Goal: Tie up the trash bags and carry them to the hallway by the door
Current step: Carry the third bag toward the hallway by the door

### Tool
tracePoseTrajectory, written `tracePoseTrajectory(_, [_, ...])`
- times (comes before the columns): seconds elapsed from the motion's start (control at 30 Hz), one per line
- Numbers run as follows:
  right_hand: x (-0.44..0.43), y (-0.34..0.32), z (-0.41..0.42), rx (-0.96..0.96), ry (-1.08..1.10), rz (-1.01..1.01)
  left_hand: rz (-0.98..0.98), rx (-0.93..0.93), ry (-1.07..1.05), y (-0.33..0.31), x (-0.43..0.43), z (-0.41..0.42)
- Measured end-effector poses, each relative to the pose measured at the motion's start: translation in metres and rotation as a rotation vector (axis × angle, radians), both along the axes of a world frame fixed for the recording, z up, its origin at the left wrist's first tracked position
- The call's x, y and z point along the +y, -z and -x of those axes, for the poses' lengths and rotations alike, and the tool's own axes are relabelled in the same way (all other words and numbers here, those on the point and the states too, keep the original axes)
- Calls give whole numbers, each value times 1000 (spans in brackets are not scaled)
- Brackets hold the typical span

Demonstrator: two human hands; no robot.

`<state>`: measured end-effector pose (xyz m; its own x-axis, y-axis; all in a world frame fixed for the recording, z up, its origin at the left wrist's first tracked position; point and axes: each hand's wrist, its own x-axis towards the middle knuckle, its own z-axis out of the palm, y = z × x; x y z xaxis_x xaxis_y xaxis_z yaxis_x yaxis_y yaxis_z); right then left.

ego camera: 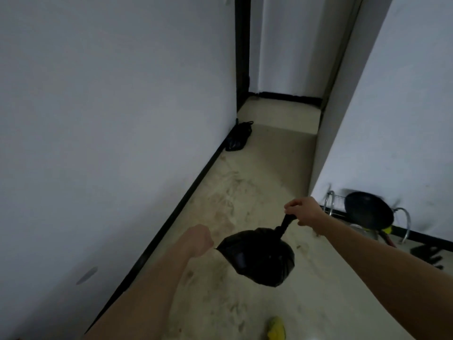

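A full black trash bag [259,256] hangs above the floor in front of me. My right hand [302,211] is closed around its twisted neck at the top. My left hand [199,239] is fisted at the bag's left side and seems to pinch a corner of the plastic. A second black trash bag [238,138] lies on the floor farther down the hallway, against the left wall's dark baseboard.
The narrow hallway runs ahead between a white wall on the left and a white wall corner [318,143] on the right. A black frying pan [367,210] rests on a metal rack at the right. A yellow object [276,329] lies at the bottom on the stained floor.
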<state>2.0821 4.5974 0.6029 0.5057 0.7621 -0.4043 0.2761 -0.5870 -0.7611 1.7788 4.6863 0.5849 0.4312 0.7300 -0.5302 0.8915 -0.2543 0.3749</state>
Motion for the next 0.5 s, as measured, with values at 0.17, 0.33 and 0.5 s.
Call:
tracePoseTrajectory(0.17, [116, 28, -52, 42, -45, 38, 49, 3, -9, 32, 106, -67])
tracePoseTrajectory(0.33, [255, 35, -108, 70, -202, 63, 129, 8, -179, 46, 237, -139])
tracePoseTrajectory(0.5, [382, 18, -177, 49, -266, 107, 130, -44, -265, 28, 343, -203])
